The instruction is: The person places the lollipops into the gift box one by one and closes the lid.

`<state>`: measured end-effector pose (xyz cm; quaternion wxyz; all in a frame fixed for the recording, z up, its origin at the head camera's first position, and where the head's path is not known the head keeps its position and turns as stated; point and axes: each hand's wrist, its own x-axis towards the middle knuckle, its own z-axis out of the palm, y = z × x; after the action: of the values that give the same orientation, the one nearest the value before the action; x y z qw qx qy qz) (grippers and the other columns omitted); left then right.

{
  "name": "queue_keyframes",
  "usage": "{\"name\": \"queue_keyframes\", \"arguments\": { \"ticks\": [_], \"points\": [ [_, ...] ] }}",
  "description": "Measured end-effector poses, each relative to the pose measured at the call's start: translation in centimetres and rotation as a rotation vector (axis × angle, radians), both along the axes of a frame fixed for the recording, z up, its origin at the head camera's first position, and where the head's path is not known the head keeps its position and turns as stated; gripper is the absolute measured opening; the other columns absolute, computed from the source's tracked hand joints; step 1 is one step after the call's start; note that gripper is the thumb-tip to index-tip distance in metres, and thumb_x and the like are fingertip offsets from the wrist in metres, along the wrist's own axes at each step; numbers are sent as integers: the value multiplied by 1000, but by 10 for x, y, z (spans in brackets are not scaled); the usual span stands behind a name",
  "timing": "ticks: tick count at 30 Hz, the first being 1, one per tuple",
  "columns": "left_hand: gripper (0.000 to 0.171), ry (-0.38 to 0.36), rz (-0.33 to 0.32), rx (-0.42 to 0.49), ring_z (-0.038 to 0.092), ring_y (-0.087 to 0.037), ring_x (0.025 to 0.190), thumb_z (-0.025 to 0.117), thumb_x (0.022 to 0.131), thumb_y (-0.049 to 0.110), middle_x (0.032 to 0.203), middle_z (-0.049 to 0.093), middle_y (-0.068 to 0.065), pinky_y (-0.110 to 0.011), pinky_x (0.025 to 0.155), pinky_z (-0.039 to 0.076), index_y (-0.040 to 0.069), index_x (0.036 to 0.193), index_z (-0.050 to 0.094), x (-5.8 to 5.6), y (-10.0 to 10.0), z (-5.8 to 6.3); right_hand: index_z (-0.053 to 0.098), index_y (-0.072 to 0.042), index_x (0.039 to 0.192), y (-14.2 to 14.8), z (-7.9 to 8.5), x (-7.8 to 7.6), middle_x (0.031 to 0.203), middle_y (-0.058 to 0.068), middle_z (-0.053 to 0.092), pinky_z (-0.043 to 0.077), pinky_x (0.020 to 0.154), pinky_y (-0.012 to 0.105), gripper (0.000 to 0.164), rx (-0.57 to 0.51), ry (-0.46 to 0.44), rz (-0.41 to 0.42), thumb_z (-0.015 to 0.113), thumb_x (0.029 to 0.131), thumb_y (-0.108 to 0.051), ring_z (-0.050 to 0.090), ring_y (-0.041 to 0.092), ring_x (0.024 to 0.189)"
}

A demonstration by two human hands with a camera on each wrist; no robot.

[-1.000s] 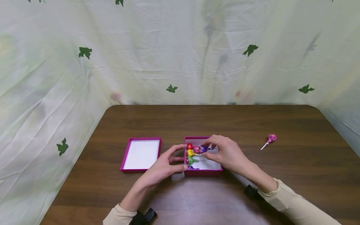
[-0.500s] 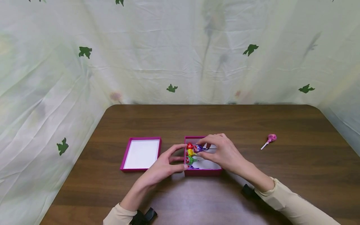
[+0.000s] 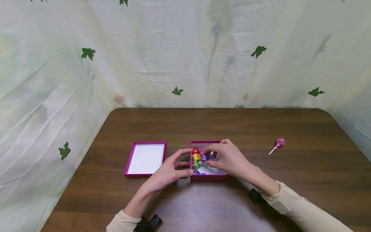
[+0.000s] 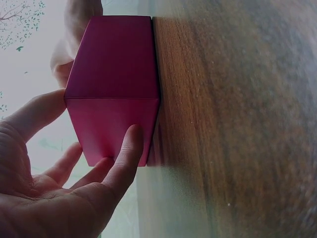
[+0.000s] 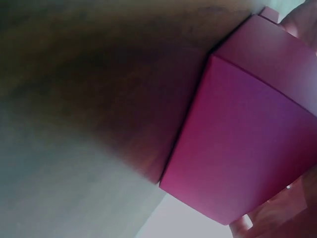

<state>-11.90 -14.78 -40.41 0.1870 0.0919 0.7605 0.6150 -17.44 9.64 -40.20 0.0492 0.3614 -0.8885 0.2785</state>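
Observation:
A magenta box (image 3: 209, 178) with a white inside holds several wrapped lollipops: red (image 3: 195, 150), yellow (image 3: 196, 157) and green (image 3: 195, 165) heads line its left side. Between thumb and fingers, my right hand (image 3: 232, 158) pinches a purple-wrapped lollipop (image 3: 204, 158) inside the box, right of the yellow one. Its stick is mostly covered by the hand. My left hand (image 3: 168, 169) rests spread against the box's left side, thumb at the near corner and index finger at the far one. In the left wrist view, other fingertips (image 4: 132, 136) touch the outer wall.
The box's lid (image 3: 145, 159) lies inside-up on the wooden table (image 3: 185, 125), left of the box. A pink lollipop (image 3: 280, 142) with a white stick lies to the right. A pale curtain (image 3: 185, 58) hangs behind the table's far edge.
My right hand has moved left, then slightly nearer, bringing the purple lollipop in beside the yellow one. A pink lollipop head shows partly covered behind it. My left hand stays put.

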Motion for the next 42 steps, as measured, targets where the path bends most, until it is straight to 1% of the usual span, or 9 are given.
{"name": "queue_keyframes", "arguments": {
  "ticks": [6,8,12,20,32,37,42],
  "points": [
    [64,5,2,-6,54,-30,123,74,88,15,153,35,-5,-48,94,45,22,145,46,1,0,1,76,-22,101,-4,1,-2,94,-14,71,39,85,36,31,104,9,7,89,72,-28,58,6,76],
    [64,4,4,-8,54,-30,123,74,88,15,153,35,-4,-49,95,45,22,145,46,1,0,1,76,-24,100,-5,1,-2,94,-14,71,39,86,35,30,126,3,-1,88,72,-29,58,5,76],
    [64,5,2,-8,54,-29,123,74,87,14,152,36,-2,-49,95,44,22,145,46,1,0,0,76,-23,99,-7,2,-3,92,-15,70,38,85,36,29,158,3,1,87,73,-29,59,4,77],
    [66,9,-2,1,55,-27,123,75,87,13,151,38,0,-48,96,43,25,145,46,-1,0,-1,75,-23,98,-9,3,-3,91,-15,69,38,83,35,28,194,22,5,87,74,-30,60,3,79],
    [66,7,-3,5,54,-27,123,75,87,14,151,38,-1,-48,95,43,24,145,46,-1,0,-1,74,-25,96,-11,4,-2,87,-17,68,37,80,34,27,231,15,-9,88,73,-31,56,3,73],
    [66,10,-6,9,54,-28,123,75,87,13,151,38,-1,-48,95,44,24,145,45,0,0,-1,74,-27,96,-10,4,-1,86,-18,67,36,80,34,26,238,20,4,87,74,-30,56,1,72],
    [66,14,-12,15,54,-28,123,74,87,12,151,37,-1,-46,95,45,23,146,45,-1,-1,-1,74,-25,97,-10,5,-1,88,-16,69,37,84,37,26,248,-1,14,87,75,-29,59,2,77]
  ]
}}
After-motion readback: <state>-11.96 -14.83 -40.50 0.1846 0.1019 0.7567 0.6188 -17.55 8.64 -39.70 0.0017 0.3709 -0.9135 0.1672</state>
